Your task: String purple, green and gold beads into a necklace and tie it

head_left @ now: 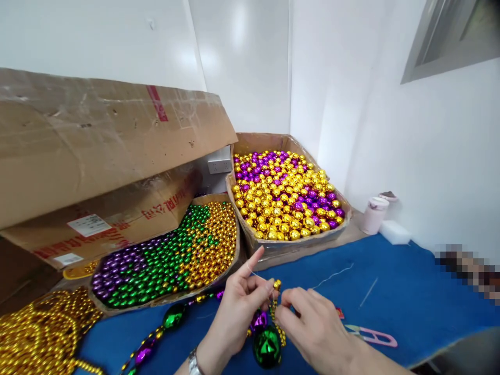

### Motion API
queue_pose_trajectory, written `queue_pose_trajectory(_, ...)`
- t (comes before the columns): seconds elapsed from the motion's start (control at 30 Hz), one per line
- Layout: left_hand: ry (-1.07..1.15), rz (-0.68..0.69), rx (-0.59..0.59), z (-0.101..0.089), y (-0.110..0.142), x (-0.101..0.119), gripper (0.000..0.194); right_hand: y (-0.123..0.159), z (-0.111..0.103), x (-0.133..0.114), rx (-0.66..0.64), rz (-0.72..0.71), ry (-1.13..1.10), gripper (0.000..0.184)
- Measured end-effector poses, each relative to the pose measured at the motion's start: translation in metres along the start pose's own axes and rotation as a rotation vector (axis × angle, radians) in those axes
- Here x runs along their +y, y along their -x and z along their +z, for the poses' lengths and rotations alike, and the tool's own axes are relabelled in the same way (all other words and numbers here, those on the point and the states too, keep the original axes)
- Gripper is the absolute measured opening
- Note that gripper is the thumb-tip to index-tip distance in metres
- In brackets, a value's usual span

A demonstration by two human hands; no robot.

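Note:
My left hand (pixel 242 302) is closed in a pinch on a thin white thread (pixel 254 272), which runs over its raised index finger. Just past its thumb tip sit a few gold beads (pixel 277 285). Beside them my right hand (pixel 312 323) has its fingers curled together against a strand of small gold beads (pixel 278 330); its fingertips are partly hidden. Below and between the hands hang a large green bead (pixel 267 346) and a purple bead (pixel 259 320). To the left, a bead necklace (pixel 156 336) with big green and purple beads lies on the blue cloth (pixel 328 284).
Behind the hands stand a box of gold and purple balls (pixel 253 250) and a box of smaller beads (pixel 164 299). Gold bead strands (pixel 39 333) heap at left. Pink thread snips (pixel 377 337) lie at right, near a pink jar (pixel 373 216) and a white block (pixel 394 233).

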State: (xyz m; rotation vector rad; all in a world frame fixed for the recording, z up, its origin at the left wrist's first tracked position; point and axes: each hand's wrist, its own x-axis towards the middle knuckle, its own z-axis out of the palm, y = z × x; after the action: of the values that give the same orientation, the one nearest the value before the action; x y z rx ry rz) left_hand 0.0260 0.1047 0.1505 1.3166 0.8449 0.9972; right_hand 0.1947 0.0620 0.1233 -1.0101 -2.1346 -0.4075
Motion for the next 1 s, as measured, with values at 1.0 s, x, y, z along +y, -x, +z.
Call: queue_pose_trajectory(1.0, -0.578, 0.240, 0.253, -0.046, 0.011, -0.020, 0.017, 0.013, 0.013, 0.024, -0.295, 0.762, -1.198, 0.033)
